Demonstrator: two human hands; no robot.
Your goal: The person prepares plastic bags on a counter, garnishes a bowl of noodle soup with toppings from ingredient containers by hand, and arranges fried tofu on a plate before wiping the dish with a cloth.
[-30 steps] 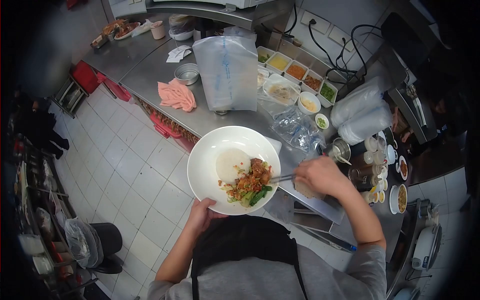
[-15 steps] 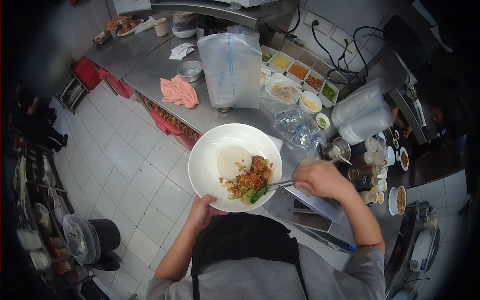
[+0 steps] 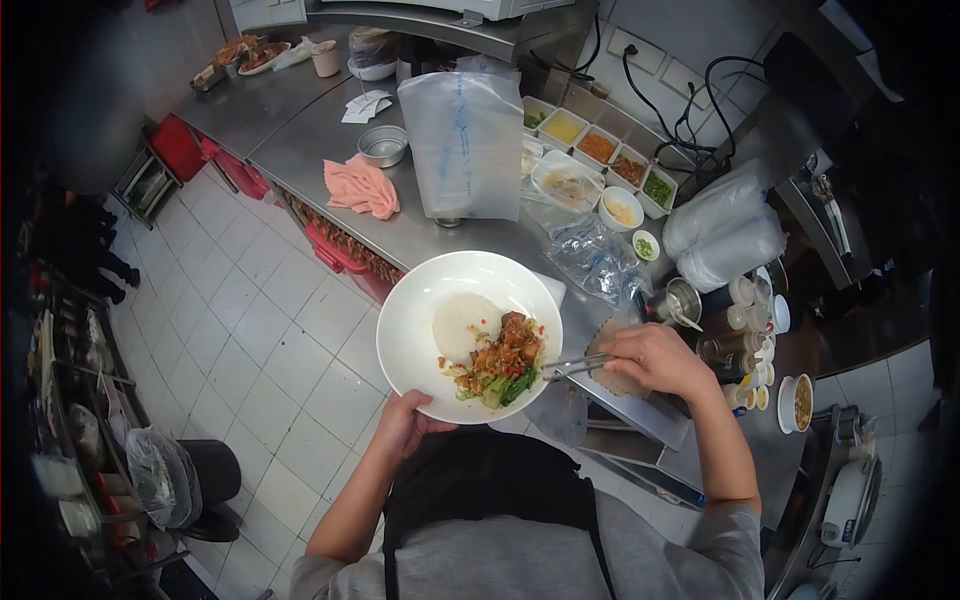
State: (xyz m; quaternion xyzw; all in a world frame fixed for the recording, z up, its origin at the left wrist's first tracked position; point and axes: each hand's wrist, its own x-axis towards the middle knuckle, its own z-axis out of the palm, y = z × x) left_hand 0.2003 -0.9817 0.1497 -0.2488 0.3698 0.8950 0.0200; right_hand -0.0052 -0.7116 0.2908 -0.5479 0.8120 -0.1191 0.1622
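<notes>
A wide white plate (image 3: 410, 330) is held up in front of my body, with my left hand (image 3: 408, 422) gripping its lower left rim. On it lie a round mound of white rice (image 3: 462, 328), chopped reddish-brown saucy food (image 3: 508, 348) and green leafy vegetables (image 3: 515, 388). My right hand (image 3: 655, 360) is closed on metal tongs (image 3: 578, 368), whose tips reach the plate's right rim beside the greens. Under the right hand, a round brown board or mat (image 3: 612, 372) lies on the counter's edge.
The steel counter (image 3: 300, 125) bears a pink cloth (image 3: 361, 186), a metal bowl (image 3: 383, 147), a stack of plastic bags (image 3: 462, 145) and ingredient trays (image 3: 598, 146). Bottles and jars (image 3: 738, 318) stand to the right. A bin (image 3: 212, 468) is on the tiled floor at left.
My right hand has moved slightly, and the tongs have drawn back from the greens to the plate's rim, showing wider. The plate has stayed nearly in place.
</notes>
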